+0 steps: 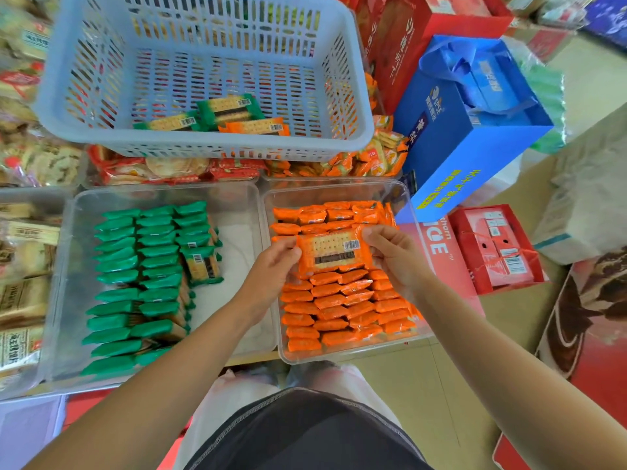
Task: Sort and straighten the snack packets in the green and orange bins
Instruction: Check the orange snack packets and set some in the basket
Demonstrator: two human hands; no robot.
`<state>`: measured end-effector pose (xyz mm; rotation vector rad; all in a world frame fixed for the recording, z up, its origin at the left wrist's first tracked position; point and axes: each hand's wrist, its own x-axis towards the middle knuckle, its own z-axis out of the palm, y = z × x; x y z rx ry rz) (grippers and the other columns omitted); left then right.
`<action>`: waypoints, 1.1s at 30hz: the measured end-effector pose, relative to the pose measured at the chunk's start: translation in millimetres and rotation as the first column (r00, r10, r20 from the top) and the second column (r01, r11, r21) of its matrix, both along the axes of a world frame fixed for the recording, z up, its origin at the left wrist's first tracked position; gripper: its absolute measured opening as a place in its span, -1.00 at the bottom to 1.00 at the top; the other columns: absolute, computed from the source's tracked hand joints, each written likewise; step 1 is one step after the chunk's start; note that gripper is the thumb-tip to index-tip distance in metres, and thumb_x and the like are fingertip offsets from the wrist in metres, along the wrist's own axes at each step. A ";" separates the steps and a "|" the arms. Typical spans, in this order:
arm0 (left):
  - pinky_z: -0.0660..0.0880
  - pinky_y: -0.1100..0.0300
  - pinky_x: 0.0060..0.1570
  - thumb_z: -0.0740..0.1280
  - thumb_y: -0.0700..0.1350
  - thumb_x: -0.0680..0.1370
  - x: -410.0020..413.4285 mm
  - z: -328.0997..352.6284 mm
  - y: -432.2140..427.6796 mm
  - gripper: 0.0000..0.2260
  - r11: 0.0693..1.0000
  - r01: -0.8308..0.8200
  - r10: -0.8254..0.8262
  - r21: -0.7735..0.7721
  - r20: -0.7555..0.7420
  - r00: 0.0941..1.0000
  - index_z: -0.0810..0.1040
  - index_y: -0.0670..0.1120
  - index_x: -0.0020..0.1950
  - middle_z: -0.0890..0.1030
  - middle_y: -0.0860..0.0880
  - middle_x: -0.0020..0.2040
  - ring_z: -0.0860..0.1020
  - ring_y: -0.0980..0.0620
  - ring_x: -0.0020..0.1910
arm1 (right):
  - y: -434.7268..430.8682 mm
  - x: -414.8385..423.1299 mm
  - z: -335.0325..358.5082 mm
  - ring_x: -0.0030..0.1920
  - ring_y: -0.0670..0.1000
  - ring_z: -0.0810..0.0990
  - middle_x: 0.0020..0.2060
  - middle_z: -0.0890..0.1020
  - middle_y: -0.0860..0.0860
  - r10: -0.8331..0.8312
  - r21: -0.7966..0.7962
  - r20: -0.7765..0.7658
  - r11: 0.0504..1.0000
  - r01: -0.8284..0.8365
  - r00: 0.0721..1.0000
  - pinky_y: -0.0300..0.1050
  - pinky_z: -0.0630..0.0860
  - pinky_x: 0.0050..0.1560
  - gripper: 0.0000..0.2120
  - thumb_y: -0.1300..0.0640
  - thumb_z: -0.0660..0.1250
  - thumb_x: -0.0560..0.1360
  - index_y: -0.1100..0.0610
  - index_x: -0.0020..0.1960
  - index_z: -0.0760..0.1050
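Two hands, left hand (276, 262) and right hand (395, 256), pinch one orange packet (330, 254) by its ends.

both hands, left hand (271, 266) and right hand (393, 256), pinch orange packet (330, 254) above orange-filled bin (412, 212); green packets (142, 283) in neighbouring bin.
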<state>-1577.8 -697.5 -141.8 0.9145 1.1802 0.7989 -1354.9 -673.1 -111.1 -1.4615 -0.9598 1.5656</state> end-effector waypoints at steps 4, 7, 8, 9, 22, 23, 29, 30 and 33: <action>0.46 0.38 0.03 0.49 0.03 0.45 2.1 0.3 -5.5 -0.32 0.932 0.172 -0.064 0.319 -0.322 0.944 0.27 0.13 0.50 0.42 0.16 0.34 0.47 0.18 0.22 | -1.6 0.8 -1.6 -0.32 -0.12 0.53 -0.41 0.53 -0.04 -0.015 0.005 0.059 1.000 0.014 0.998 -0.25 0.48 -0.19 -0.81 0.17 0.30 0.59 0.12 -0.20 0.50; 0.40 0.48 -0.04 0.47 0.07 0.47 5.6 4.0 -6.3 -0.47 0.901 0.195 -0.034 0.388 -0.384 0.923 0.40 0.11 0.40 0.50 0.19 0.21 0.47 0.23 0.13 | -0.5 2.5 0.6 -0.26 -0.08 0.53 -0.36 0.53 -0.05 -0.032 -0.022 0.060 0.999 0.034 0.998 -0.13 0.55 -0.10 -0.88 0.15 0.31 0.58 0.08 -0.14 0.53; 0.42 0.44 -0.03 0.44 0.16 0.45 5.7 4.3 -5.8 -0.49 0.911 0.186 -0.041 0.369 -0.368 0.929 0.42 0.14 0.36 0.52 0.22 0.17 0.49 0.26 0.10 | 0.0 3.4 1.8 -0.24 -0.09 0.55 -0.30 0.57 -0.05 -0.039 -0.009 0.030 0.999 0.040 0.999 -0.14 0.58 -0.12 -0.91 0.15 0.30 0.59 0.08 -0.08 0.55; 0.46 0.38 -0.01 0.39 0.24 0.43 5.7 5.3 -5.4 -0.50 0.925 0.179 -0.058 0.336 -0.339 0.939 0.44 0.16 0.33 0.54 0.23 0.15 0.51 0.25 0.08 | -0.2 4.4 3.5 -0.20 -0.09 0.58 -0.22 0.60 -0.04 -0.039 0.000 0.001 0.999 0.039 0.999 -0.14 0.59 -0.13 -0.89 0.16 0.27 0.60 0.08 -0.02 0.57; 0.42 0.30 -0.24 0.14 0.12 0.64 8.7 12.2 -0.4 -0.68 0.994 0.090 -0.088 0.055 -0.042 0.995 0.61 -0.03 0.05 0.69 -0.07 -0.23 0.56 0.10 -0.28 | -4.2 2.0 1.4 -0.06 0.08 0.70 -0.10 0.70 0.13 0.042 0.030 -0.139 0.999 -0.039 0.989 -0.15 0.65 -0.16 -0.60 0.02 0.49 0.28 0.25 0.00 0.56; 0.43 0.27 -0.22 0.12 0.15 0.63 8.1 13.4 0.3 -0.64 0.996 0.082 -0.080 0.039 -0.032 0.996 0.61 -0.03 0.06 0.70 -0.09 -0.20 0.56 0.09 -0.27 | -4.1 1.7 3.1 -0.10 0.07 0.71 -0.13 0.71 0.11 0.020 0.035 -0.125 0.999 -0.016 0.992 -0.16 0.65 -0.19 -0.61 0.03 0.50 0.27 0.23 -0.01 0.56; 0.38 0.19 -0.25 -0.05 0.34 0.54 4.6 18.5 6.5 -0.35 0.993 0.070 -0.072 -0.095 -0.017 0.997 0.61 -0.09 0.14 0.71 -0.13 -0.17 0.57 0.04 -0.28 | -3.0 5.6 4.6 -0.19 -0.01 0.70 -0.27 0.71 0.03 0.025 0.086 -0.061 0.996 -0.020 0.998 -0.17 0.63 -0.23 -0.85 0.19 0.45 0.34 0.13 -0.14 0.50; 0.37 0.19 -0.26 -0.05 0.32 0.58 4.1 17.7 7.7 -0.38 0.990 0.081 -0.084 -0.119 -0.021 0.996 0.61 -0.09 0.14 0.71 -0.13 -0.17 0.56 0.05 -0.29 | -2.8 7.0 4.2 -0.21 -0.02 0.68 -0.29 0.69 0.00 0.046 0.096 -0.043 0.995 -0.042 0.998 -0.18 0.61 -0.22 -0.84 0.18 0.46 0.33 0.10 -0.15 0.50; 0.37 0.22 -0.31 0.02 0.16 0.67 3.6 17.2 8.9 -0.57 0.984 0.085 -0.088 -0.155 -0.009 0.996 0.57 -0.08 0.10 0.70 -0.11 -0.17 0.55 0.06 -0.30 | -2.4 10.8 0.5 -0.19 -0.01 0.62 -0.31 0.64 -0.04 0.090 0.113 -0.007 0.990 -0.089 0.996 -0.12 0.58 -0.09 -0.86 0.15 0.49 0.32 0.02 -0.19 0.54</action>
